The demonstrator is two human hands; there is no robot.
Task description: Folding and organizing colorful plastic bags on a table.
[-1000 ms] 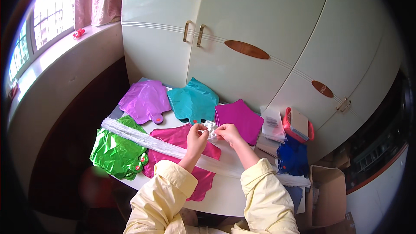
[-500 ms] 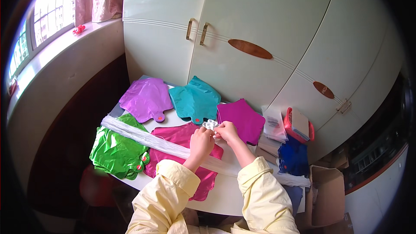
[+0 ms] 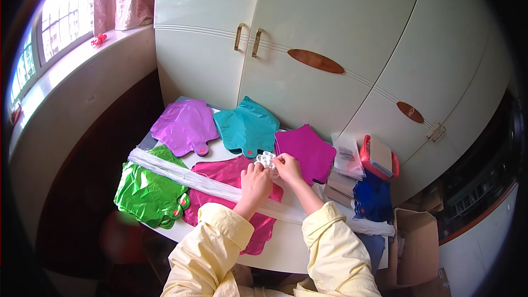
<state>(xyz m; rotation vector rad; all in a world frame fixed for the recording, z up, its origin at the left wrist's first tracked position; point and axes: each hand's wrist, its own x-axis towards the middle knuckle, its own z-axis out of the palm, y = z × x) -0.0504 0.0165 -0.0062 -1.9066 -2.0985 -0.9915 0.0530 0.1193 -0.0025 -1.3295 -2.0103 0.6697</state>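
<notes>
Both hands meet over the middle of the counter (image 3: 286, 247), fingers curled and pinched together on a small white ribbon rosette (image 3: 265, 159). From one side the left hand (image 3: 256, 180) nips it; the right hand (image 3: 287, 167) grips the other side, fingertips touching it. This rosette sits above a pink foil balloon (image 3: 225, 175), just beside a magenta star balloon (image 3: 306, 153). Under the wrists a long white strip (image 3: 181, 175) crosses the counter. Green, purple and teal balloons lie further left.
</notes>
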